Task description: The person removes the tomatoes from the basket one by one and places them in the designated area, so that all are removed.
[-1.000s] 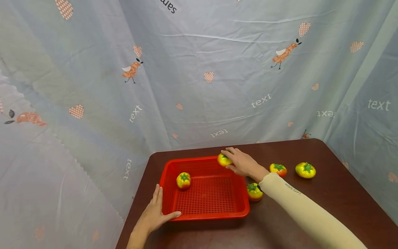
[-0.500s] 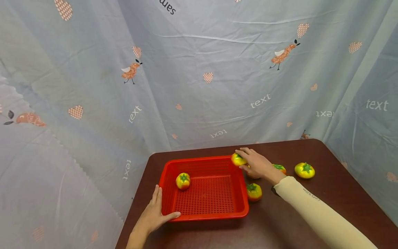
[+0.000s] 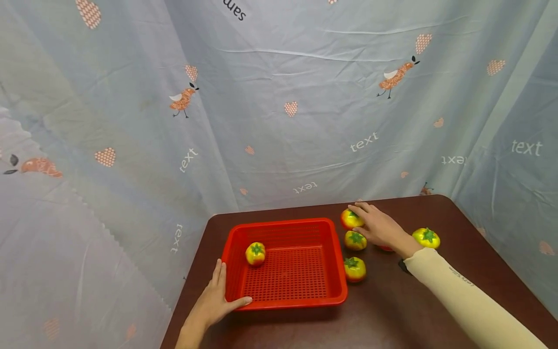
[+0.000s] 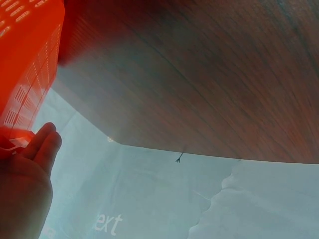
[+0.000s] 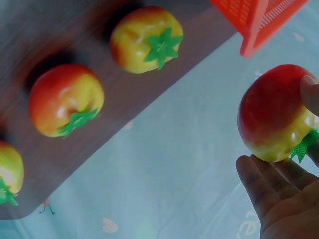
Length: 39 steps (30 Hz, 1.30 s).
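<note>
My right hand [image 3: 378,227] grips a red-and-yellow toy tomato [image 3: 351,219] with a green leaf cap, just beyond the far right corner of the red plastic basket [image 3: 287,304]. In the right wrist view the thumb lies on one side of this toy tomato [image 5: 274,109] and the fingertips on the other. My left hand [image 3: 213,295] rests at the basket's near left corner, its thumb along the front rim. Its fingers lie straight along the outer left wall. Another toy tomato [image 3: 255,254] sits inside the basket, towards the left.
Right of the basket stand two toy tomatoes, a middle one [image 3: 355,240] and a nearer one [image 3: 355,269]. One more is mostly hidden behind the right hand. Farther right lies a yellow toy tomato [image 3: 426,238]. A patterned curtain [image 3: 279,145] hangs behind the dark brown table [image 3: 279,334].
My right hand has carried its toy tomato rightwards, from over the basket's far right corner to outside it. The left hand and the basket keep their places.
</note>
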Tool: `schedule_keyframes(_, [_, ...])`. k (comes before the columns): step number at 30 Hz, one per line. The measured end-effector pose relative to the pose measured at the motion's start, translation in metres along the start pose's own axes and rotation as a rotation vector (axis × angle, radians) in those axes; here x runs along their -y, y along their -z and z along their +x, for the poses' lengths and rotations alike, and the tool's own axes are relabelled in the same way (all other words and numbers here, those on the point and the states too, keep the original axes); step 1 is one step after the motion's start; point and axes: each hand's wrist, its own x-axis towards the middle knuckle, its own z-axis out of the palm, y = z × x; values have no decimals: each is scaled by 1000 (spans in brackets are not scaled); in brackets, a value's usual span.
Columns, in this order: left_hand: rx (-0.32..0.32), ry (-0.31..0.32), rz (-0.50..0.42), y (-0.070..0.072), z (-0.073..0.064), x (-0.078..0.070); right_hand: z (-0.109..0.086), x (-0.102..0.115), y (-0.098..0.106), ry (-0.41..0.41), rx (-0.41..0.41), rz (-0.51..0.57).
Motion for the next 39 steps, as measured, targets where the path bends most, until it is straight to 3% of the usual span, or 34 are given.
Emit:
schedule_keyframes(9, [4,-9,9,-2,-1,0,-27,-12,-1,-2,-15,-16])
schedule_keyframes(23, [-1,-21,18,0,1,2,-68,-25,-27,-24,-16,11])
schedule_keyframes(39, [-11,-27,16,0,-1,1,-99,-36,-51,-58,-16,28])
